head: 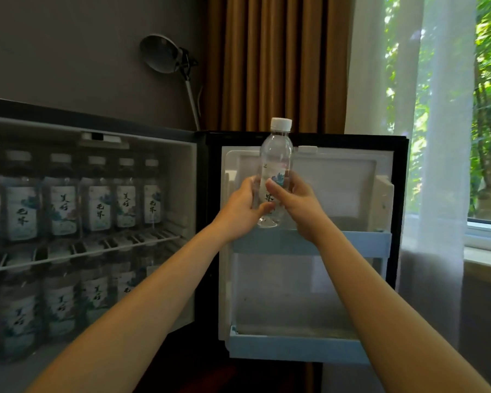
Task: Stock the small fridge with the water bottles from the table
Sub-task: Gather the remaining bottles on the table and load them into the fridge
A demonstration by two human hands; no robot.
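I hold one clear water bottle [277, 154] with a white cap upright in front of the open fridge door [352, 194]. My left hand [243, 207] grips its lower body from the left and my right hand [296, 202] grips it from the right. The bottle's base hangs just above the door's upper pale-blue shelf [360, 241]. The small fridge [182, 171] stands open at the left. Several labelled bottles [97, 207] line its upper wire rack, and several more [60, 304] stand below.
The door's lower pale-blue shelf [295, 350] holds nothing. A desk lamp [165, 55] stands behind the fridge, against a grey wall. Brown curtains [275, 61] and a sheer white curtain [437, 137] hang at the right, beside a window sill [485, 236].
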